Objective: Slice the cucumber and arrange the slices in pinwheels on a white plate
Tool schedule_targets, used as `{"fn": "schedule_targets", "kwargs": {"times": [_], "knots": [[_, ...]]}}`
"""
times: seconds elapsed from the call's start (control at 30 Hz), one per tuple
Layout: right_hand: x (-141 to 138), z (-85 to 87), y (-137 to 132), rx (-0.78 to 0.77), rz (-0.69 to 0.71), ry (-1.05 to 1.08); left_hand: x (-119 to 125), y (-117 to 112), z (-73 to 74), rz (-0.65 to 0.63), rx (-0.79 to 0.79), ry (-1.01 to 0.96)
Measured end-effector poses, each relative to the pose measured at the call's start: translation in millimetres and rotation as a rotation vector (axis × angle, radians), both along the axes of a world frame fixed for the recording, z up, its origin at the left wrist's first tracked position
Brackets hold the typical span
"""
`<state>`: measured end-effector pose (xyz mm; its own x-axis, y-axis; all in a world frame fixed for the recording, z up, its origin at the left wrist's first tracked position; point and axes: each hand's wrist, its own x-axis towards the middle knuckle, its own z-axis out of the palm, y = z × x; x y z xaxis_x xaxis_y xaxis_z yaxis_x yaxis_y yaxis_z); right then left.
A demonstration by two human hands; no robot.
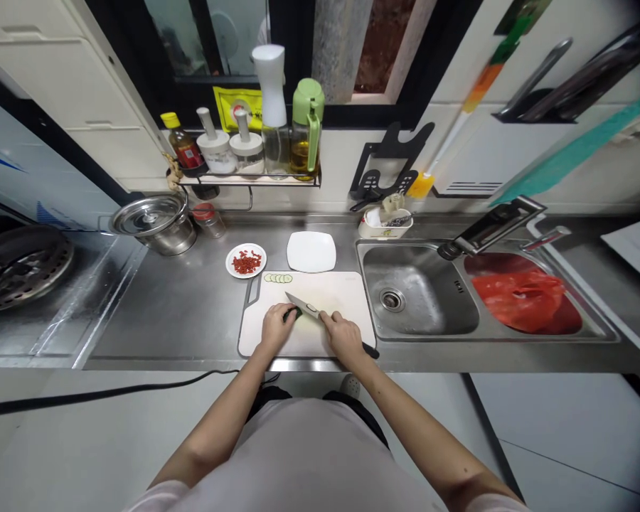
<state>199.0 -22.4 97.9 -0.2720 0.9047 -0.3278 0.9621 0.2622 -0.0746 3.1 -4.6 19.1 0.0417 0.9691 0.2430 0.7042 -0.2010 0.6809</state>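
Head view: my left fingers [288, 308] grip the cucumber [299, 313] between the near and far edges of the cutting board [344, 290]. My right hand [343, 337] grasps the knife [306, 307]. Cucumber slices [278, 279] lie by the board's far left corner.

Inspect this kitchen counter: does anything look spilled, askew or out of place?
Only the crumpled red plastic bag in the smaller sink basin looks odd, since it hides much of the bottom. No spill shows: the slices overlap neatly on the cutting board, and the red pieces lie within their plate.
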Motion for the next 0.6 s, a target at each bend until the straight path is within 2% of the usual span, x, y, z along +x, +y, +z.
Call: {"fn": "schedule_targets", "kwargs": {"times": [0.27,0.37,0.5,0.6], "knots": [[10.3,-3.9,-0.6,0.054,0.04,-0.013,-3.8,-0.9,-2.3,0.015,-0.006,0.029],[12.1,-7.9,-1.3,0.117,0.065,-0.021,-5.8,-1.4,-1.5,0.032,-0.046,0.008],[18.2,-16.2,-1.4,0.253,0.116,-0.015,-14.9,3.2,4.6,0.156,-0.097,-0.082],[23.7,-21.2,-0.5,0.348,0.157,0.009,-19.5,10.9,17.8,0.25,-0.11,-0.164]]}}
